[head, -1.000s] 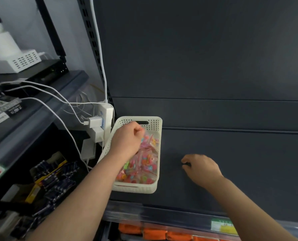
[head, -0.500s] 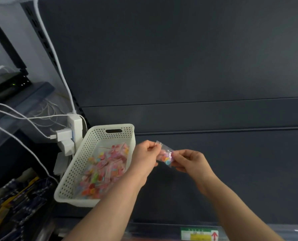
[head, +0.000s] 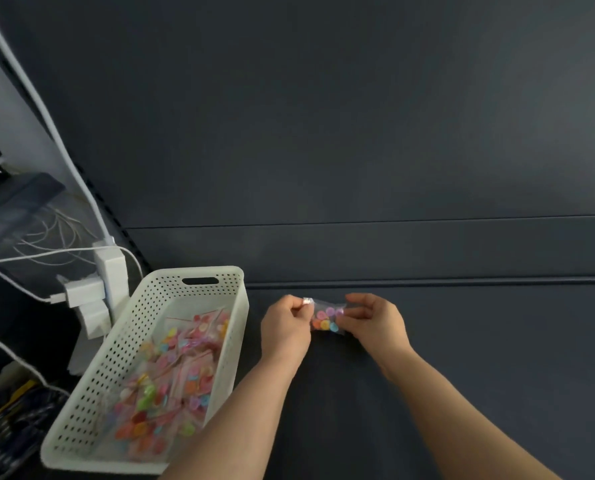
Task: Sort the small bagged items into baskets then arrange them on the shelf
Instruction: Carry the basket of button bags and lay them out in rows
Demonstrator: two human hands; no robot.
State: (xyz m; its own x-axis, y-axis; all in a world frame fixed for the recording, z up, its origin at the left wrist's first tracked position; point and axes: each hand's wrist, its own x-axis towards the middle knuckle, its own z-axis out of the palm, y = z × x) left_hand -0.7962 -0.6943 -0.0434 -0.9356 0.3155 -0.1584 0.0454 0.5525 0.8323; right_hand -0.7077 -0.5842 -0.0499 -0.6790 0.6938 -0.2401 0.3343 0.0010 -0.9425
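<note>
You held one small bag (head: pixel 325 322) of coloured round pieces just to the right of the white basket (head: pixel 116 368), stretched between both hands over the dark shelf (head: pixel 462 358). Whether it touched the shelf could not be told. Your left hand (head: pixel 285 327) pinched its left edge and your right hand (head: pixel 375 323) its right edge, so each grip was clenched on the bag, not released. Holding it taut like that probably let you check the contents before choosing where it belonged. The basket stood on the shelf with a heap of similar bags (head: pixel 171 382) inside, close enough for an easy drop. White chargers (head: pixel 109 271) and cables hung to the basket's left, well apart from your hands.
</note>
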